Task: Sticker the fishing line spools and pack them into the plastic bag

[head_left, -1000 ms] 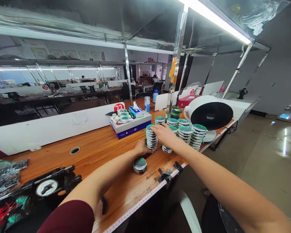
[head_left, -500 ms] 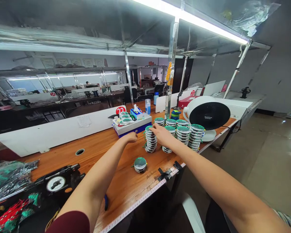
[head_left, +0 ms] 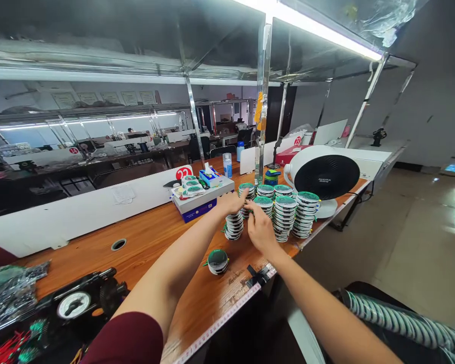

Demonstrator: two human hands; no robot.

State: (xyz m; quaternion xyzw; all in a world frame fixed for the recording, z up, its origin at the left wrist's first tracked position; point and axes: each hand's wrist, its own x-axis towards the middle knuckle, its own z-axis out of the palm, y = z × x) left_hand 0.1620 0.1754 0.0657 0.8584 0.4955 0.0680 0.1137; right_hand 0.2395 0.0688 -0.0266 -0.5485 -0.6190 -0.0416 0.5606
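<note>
My left hand [head_left: 233,202] lies over the top of the front-left stack of flat round spools [head_left: 234,226], fingers bent around its upper end. At the stack's right side is my right hand [head_left: 261,227], fingers curled, its index fingertip close to my left fingers. The hands hide the upper spools, and I cannot tell how many they grip. These spools are white-edged with green tops. More stacks [head_left: 284,217] stand close on the right and behind. Nearer me, a short stack of spools [head_left: 217,262] sits apart on the wooden table [head_left: 197,303].
A white fan [head_left: 322,177] stands right of the stacks. Behind them are a box [head_left: 202,205] with packets and tissues on it, a spray can [head_left: 227,166] and a metal post [head_left: 262,101]. A black machine [head_left: 76,303] is at left. A tape measure [head_left: 227,318] runs along the front edge.
My left hand has moved right and forward onto the front-left stack. My right hand has come down from its top to its right side. The view has shifted slightly.
</note>
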